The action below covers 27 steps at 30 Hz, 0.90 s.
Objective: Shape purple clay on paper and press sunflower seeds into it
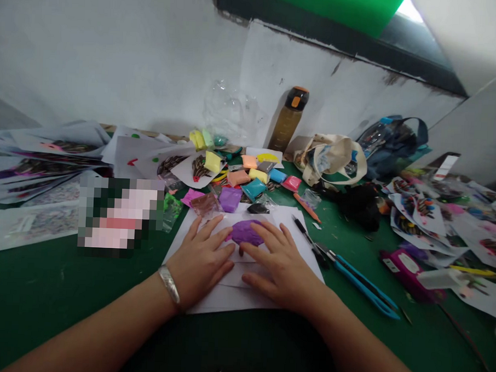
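Note:
A flattened purple clay shape (246,233) lies on white paper (210,297) in front of me, with a small dark brown piece (241,251) just below it. My left hand (206,258) rests on the paper at the shape's left edge, fingers spread. From the right, my right hand (280,261) reaches over the purple clay, its fingers apart and some of them touching or covering its edge. A silver bracelet (168,284) circles my left wrist. Neither hand grips anything.
Colourful clay packets (231,199) cluster behind the paper. To the right lie a black pen (305,232), blue-handled scissors or tweezers (362,284) and a magenta box (410,275). Paper stacks (60,145) fill the left. A bottle (290,119) and cloth bag (331,159) stand by the wall.

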Each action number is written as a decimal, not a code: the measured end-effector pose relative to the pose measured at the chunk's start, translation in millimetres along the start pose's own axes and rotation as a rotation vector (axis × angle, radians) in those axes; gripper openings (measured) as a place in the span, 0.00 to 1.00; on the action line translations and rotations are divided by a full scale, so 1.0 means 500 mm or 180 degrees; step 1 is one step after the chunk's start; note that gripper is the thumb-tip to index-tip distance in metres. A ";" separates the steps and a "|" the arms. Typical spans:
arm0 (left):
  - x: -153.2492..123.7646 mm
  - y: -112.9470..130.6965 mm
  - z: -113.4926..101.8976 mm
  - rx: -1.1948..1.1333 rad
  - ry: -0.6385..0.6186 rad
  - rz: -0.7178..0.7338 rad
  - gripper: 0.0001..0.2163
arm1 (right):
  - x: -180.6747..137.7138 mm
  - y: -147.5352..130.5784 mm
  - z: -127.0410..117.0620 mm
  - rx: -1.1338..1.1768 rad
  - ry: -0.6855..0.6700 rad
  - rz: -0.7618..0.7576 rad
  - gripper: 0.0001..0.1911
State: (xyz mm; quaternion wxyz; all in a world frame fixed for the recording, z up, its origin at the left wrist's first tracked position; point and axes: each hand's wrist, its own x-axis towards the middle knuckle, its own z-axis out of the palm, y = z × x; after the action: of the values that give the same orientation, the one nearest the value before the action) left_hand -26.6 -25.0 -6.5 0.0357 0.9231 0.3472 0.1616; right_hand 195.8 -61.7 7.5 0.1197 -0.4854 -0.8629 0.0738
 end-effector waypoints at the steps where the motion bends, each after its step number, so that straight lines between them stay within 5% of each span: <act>1: 0.000 0.000 -0.001 -0.0001 0.0022 0.0003 0.10 | -0.001 0.010 -0.002 0.0024 0.0180 0.0059 0.24; 5: 0.001 0.000 -0.004 -0.0011 0.0092 0.0039 0.11 | -0.008 0.054 -0.009 0.0203 0.0727 0.0637 0.16; 15: 0.002 0.000 0.006 0.0071 0.0027 0.0166 0.13 | -0.014 0.089 -0.021 -0.0177 0.0526 0.1448 0.12; 27: 0.000 0.006 0.009 0.0020 0.0032 0.0207 0.13 | 0.005 0.076 0.005 -0.0269 0.0014 0.1414 0.14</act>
State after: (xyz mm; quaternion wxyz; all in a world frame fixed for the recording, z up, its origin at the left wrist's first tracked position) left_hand -23.2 -27.2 -10.1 0.0259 0.9332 0.3177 0.1662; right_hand 225.1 -39.7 -3.7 0.0820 -0.6683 -0.7368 0.0610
